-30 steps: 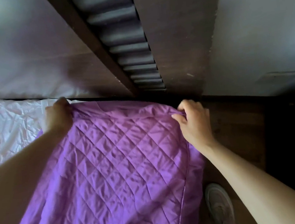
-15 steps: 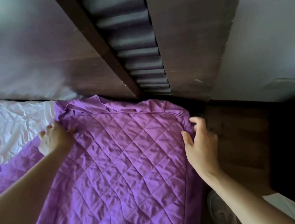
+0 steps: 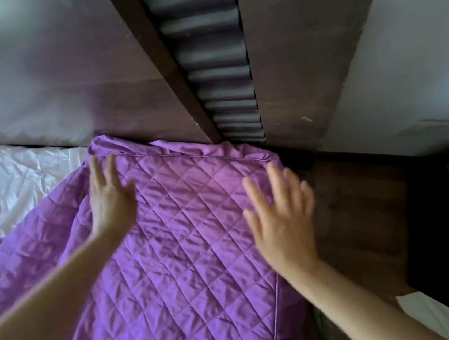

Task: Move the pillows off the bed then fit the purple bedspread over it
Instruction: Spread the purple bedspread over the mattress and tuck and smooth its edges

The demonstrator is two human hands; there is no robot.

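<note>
Spreading over a corner of the bed, the purple diamond-quilted bedspread [image 3: 188, 252] fills the middle of your view. Its piped top edge lies along the foot of the dark brown wooden headboard [image 3: 126, 108], and its right-hand edge drops over the side of the mattress towards the dark wooden floor [image 3: 359, 210]. Your left hand [image 3: 109, 202] is over the upper left part of the cloth, close to its rumpled corner, with the fingers [image 3: 95, 173] straight and pointing towards the headboard; it has hold of nothing. Your right hand [image 3: 282, 224] is over the upper right corner of the cloth, palm down, fingers [image 3: 274, 183] straight and fanned apart, gripping nothing either. Both hands are smeared by blur, so you cannot tell whether the palms press on the quilting or hang just above it. To the left of the bedspread the crumpled white bed sheet [image 3: 10, 191] lies uncovered, running up to the headboard. A strip of grey padded ribbing [image 3: 213, 59] runs up between two dark wooden panels behind the bed, and a pale grey wall [image 3: 416, 50] stands to the right of them. At the lower right corner, beside your right forearm, a piece of white fabric [image 3: 436, 319] lies low down — what it belongs to is not clear.
</note>
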